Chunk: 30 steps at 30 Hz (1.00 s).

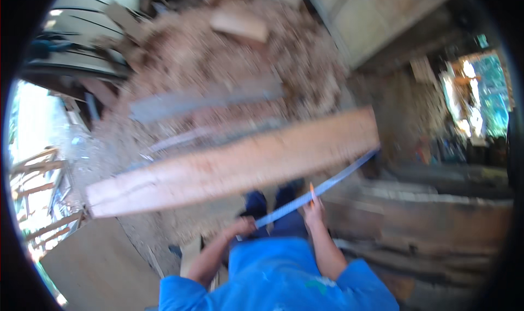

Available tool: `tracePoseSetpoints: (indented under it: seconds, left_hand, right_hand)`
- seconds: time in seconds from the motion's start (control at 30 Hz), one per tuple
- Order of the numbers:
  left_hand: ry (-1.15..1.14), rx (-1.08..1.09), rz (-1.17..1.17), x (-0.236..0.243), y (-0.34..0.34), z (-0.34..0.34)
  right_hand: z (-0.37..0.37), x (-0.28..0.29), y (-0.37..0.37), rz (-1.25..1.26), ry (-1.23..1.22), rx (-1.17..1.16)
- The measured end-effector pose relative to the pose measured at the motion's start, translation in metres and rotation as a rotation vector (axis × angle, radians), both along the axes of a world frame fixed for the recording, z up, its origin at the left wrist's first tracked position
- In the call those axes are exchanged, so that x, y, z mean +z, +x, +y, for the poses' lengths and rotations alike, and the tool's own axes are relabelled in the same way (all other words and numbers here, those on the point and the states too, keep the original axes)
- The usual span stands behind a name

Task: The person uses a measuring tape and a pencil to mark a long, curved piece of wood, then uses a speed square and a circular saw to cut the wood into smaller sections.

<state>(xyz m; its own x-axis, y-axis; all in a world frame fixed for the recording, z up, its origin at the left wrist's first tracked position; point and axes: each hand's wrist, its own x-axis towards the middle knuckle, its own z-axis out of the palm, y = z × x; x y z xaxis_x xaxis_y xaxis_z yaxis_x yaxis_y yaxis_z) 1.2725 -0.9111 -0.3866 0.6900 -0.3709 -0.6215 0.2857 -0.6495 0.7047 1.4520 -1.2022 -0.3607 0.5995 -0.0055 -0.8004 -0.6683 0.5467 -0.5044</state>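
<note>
A long pale wooden plank (234, 166) lies slanted across the middle, its right end higher. A thin grey measuring strip (322, 188) runs from my hands up to the plank's right end. My left hand (240, 226) grips the strip's near end. My right hand (314, 207) pinches the strip a little farther along and also holds a small orange pencil (311, 190). Both hands are just below the plank's near edge. The picture is blurred by motion.
Sawdust and wood scraps (234, 54) cover the ground beyond the plank, with a grey board (202, 101) lying on them. A dark timber bench (426, 223) is at the right, a flat board (98, 267) at the lower left, wooden frames (38, 191) at the far left.
</note>
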Motion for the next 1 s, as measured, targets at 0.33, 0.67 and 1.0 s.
tracePoseSetpoints:
  seconds: [0.33, 0.67, 1.0]
  left_hand:
    - [-0.023, 0.252, 0.177, 0.114, 0.076, -0.031]
    - [0.204, 0.839, 0.069, 0.154, 0.028, -0.093]
    - [0.607, 1.543, 0.071, 0.275, -0.105, -0.123]
  right_hand:
    - [0.044, 0.051, 0.008, -0.067, -0.069, 1.078]
    - [0.026, 0.07, 0.064, -0.107, 0.167, 1.517]
    - [-0.124, 0.063, 0.138, -0.483, -0.771, 1.95]
